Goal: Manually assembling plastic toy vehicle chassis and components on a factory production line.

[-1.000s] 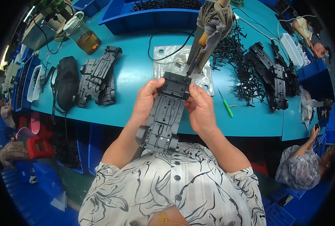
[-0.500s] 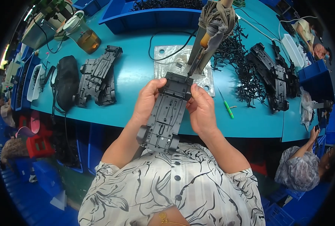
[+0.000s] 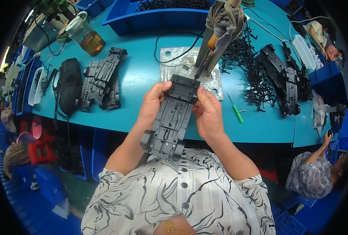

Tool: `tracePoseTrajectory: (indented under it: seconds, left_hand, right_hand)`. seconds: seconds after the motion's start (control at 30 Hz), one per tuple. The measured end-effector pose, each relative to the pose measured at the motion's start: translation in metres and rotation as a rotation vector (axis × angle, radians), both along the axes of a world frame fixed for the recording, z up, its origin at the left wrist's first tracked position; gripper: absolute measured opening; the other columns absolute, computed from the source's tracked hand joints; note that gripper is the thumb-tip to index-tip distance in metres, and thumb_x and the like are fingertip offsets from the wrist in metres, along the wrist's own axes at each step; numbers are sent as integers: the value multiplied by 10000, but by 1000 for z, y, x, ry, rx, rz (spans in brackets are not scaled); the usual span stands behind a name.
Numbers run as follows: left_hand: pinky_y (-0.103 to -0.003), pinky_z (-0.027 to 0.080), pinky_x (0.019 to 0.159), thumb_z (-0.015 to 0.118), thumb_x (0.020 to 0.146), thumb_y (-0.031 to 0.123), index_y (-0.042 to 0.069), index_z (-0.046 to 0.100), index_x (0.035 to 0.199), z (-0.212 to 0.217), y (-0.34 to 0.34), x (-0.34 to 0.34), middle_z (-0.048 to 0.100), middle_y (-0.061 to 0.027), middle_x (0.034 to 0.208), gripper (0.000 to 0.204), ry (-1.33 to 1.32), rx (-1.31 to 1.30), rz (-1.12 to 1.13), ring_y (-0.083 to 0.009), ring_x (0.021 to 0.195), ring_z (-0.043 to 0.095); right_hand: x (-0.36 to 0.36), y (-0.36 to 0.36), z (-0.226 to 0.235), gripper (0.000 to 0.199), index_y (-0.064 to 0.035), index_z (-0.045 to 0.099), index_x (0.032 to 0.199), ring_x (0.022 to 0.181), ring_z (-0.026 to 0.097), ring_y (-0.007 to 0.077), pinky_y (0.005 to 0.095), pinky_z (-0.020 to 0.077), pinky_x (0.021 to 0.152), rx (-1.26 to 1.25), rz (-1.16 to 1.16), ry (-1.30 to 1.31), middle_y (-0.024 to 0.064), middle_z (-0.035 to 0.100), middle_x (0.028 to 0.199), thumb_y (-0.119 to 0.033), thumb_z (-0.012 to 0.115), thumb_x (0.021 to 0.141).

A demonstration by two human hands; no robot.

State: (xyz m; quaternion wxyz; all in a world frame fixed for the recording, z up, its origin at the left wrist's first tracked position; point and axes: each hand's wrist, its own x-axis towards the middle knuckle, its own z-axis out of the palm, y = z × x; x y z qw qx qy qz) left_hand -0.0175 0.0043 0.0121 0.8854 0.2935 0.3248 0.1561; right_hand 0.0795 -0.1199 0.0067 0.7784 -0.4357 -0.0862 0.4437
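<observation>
The black chassis part (image 3: 170,115) is held at a slant in front of the torso, its far end over the metal plate (image 3: 174,70) on the teal surface (image 3: 137,78) and its near end above the patterned shirt (image 3: 154,188). The left hand (image 3: 152,103) grips the far end by its left edge, thumb on top; the right hand (image 3: 209,111) grips the opposite edge, with its fingers mostly hidden below. At the far right corner, the dark tip of the upright tool (image 3: 202,69) meets or hovers just over the part (I cannot tell which). The part looks like moulded plastic, so it should be light and stiff, a little slick on its flat faces, with small posts and thin ribs that could snap under pressure. The 2 long side edges seem the best hold, 1 hand on each, close to the far end and clear of the tip; the flared lugs at the near end would suit steadying rather than squeezing.
</observation>
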Motion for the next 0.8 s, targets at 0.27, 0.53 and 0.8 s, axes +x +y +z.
tracePoseTrajectory:
  seconds: [0.27, 0.53, 0.8]
  left_hand:
    - [-255, 533, 627, 560, 860, 229, 24, 565, 923, -10, -9, -7, 630, -75, 835, 214, 6, 71, 23, -132, 699, 623]
    - [-274, 541, 702, 539, 834, 108, -9, 515, 1026, -7, -16, -18, 620, -87, 903, 226, -117, 168, -19, -143, 776, 628]
    - [-203, 454, 603, 586, 830, 83, 22, 579, 919, -3, -30, -17, 607, -16, 789, 108, -42, 233, 48, -69, 680, 566]
  right_hand:
    - [-2, -4, -10, 244, -49, 583, 994, 787, 547, 87, 245, 392, 708, -29, -13, 37, 8, 614, 907, -277, 507, 954]
    - [-5, -24, -18, 202, -22, 573, 1069, 836, 522, 54, 228, 397, 770, -40, 54, -236, 4, 614, 963, -159, 504, 937]
    - [-13, -30, -8, 96, -27, 569, 949, 786, 469, 31, 195, 370, 732, -55, -6, -290, -29, 573, 872, -91, 515, 902]
